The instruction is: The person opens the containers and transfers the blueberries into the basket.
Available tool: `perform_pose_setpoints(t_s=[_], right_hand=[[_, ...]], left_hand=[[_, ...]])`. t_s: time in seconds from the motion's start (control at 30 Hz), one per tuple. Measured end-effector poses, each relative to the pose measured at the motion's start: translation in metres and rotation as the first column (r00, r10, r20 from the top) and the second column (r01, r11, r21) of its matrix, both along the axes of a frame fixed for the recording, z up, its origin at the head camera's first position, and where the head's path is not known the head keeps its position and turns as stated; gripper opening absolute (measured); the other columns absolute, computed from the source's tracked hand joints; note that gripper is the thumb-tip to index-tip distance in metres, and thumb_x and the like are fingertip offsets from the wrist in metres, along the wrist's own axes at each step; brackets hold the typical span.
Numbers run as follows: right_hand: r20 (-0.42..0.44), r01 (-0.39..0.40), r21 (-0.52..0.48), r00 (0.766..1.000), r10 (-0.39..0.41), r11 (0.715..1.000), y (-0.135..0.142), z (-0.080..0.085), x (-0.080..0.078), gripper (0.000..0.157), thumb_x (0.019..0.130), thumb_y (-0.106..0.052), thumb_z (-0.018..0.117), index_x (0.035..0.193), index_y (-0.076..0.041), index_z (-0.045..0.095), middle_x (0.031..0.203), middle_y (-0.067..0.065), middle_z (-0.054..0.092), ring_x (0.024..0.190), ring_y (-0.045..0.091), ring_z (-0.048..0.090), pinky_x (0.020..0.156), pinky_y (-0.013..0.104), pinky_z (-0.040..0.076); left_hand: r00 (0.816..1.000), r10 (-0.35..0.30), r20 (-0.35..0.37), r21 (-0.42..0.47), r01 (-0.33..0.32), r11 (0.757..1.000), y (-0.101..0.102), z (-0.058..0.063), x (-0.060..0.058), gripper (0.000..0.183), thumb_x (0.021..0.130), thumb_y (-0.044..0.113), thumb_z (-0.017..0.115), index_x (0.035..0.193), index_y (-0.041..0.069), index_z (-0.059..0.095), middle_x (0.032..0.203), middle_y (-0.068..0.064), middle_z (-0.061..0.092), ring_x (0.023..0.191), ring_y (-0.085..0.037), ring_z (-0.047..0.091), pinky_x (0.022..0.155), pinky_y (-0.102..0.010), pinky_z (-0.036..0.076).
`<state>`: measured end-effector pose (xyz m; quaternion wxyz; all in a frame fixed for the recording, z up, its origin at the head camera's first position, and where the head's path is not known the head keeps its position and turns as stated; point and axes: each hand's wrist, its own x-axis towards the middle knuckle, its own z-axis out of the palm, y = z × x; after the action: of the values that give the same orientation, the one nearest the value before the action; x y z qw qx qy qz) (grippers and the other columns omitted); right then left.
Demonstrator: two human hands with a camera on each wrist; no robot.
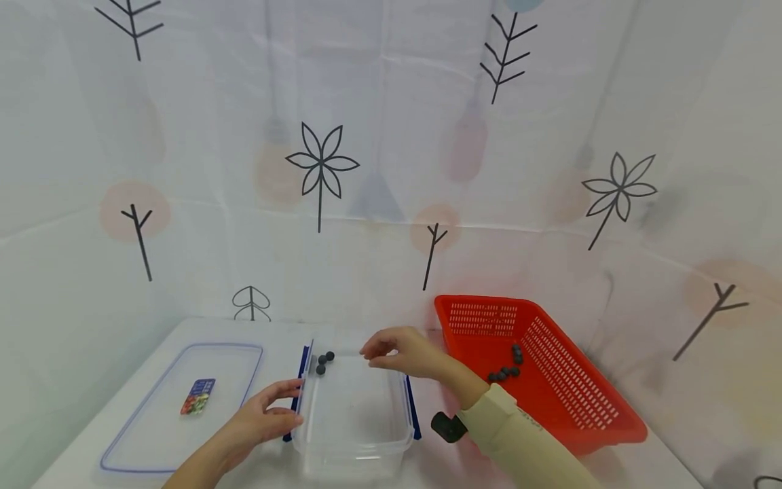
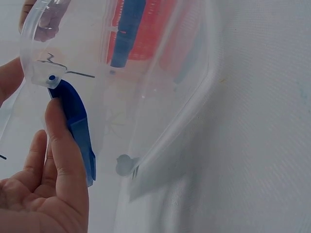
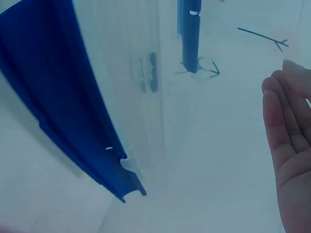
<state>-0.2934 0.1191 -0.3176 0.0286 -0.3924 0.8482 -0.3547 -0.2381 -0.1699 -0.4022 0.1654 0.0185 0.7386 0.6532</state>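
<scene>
A clear plastic box (image 1: 354,407) with blue side latches stands on the table. Three small dark balls (image 1: 322,361) lie inside by its far left corner. My left hand (image 1: 259,421) is at the box's left side; in the left wrist view a fingertip touches the hanging blue latch (image 2: 73,114), with the thumb near the rim. Above the far right part of the box is my right hand (image 1: 400,351), thumb and bent fingers near each other. No object shows between them, also in the right wrist view, where the fingers (image 3: 279,119) are fairly straight.
To the right stands a red perforated basket (image 1: 586,380) with several dark balls (image 1: 504,373) on its bottom. A clear lid (image 1: 146,441) with a blue edge and a printed label (image 1: 198,396) lies left of the box. A patterned cloth (image 1: 379,258) hangs behind the table.
</scene>
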Motion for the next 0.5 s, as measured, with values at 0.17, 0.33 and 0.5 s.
perform_pose_setpoints(t_s=[0.17, 0.33, 0.5], right_hand=[[0.029, 0.000, -0.011, 1.000, 0.001, 1.000, -0.011, 0.000, -0.005, 0.017, 0.088, -0.011, 0.065, 0.104, -0.013, 0.068, 0.095, -0.006, 0.066, 0.088, 0.007, 0.061, 0.079, 0.022, 0.049], [0.043, -0.001, -0.017, 0.999, 0.001, 1.000, -0.023, -0.002, -0.012, 0.018, 0.088, -0.011, 0.065, 0.105, -0.012, 0.068, 0.095, -0.005, 0.066, 0.088, 0.007, 0.061, 0.079, 0.021, 0.049], [0.043, 0.002, -0.013, 0.999, -0.002, 1.000, -0.033, -0.002, -0.018, 0.019, 0.087, -0.010, 0.065, 0.106, -0.011, 0.068, 0.096, -0.001, 0.066, 0.087, 0.005, 0.060, 0.080, 0.020, 0.048]], left_hand=[[1.000, -0.004, -0.006, 0.008, 0.004, 1.000, 0.000, 0.001, 0.000, 0.069, 0.081, 0.014, 0.073, 0.139, 0.005, 0.038, 0.135, -0.019, 0.037, 0.098, -0.023, 0.052, 0.083, -0.041, 0.048], [1.000, 0.016, -0.006, -0.013, -0.016, 1.000, 0.002, 0.000, -0.001, 0.069, 0.080, 0.016, 0.074, 0.139, 0.006, 0.039, 0.135, -0.019, 0.038, 0.097, -0.023, 0.052, 0.082, -0.041, 0.048], [1.000, 0.028, -0.006, -0.027, -0.028, 0.999, 0.002, -0.001, -0.001, 0.069, 0.080, 0.017, 0.075, 0.138, 0.006, 0.040, 0.134, -0.018, 0.039, 0.097, -0.023, 0.053, 0.082, -0.042, 0.049]])
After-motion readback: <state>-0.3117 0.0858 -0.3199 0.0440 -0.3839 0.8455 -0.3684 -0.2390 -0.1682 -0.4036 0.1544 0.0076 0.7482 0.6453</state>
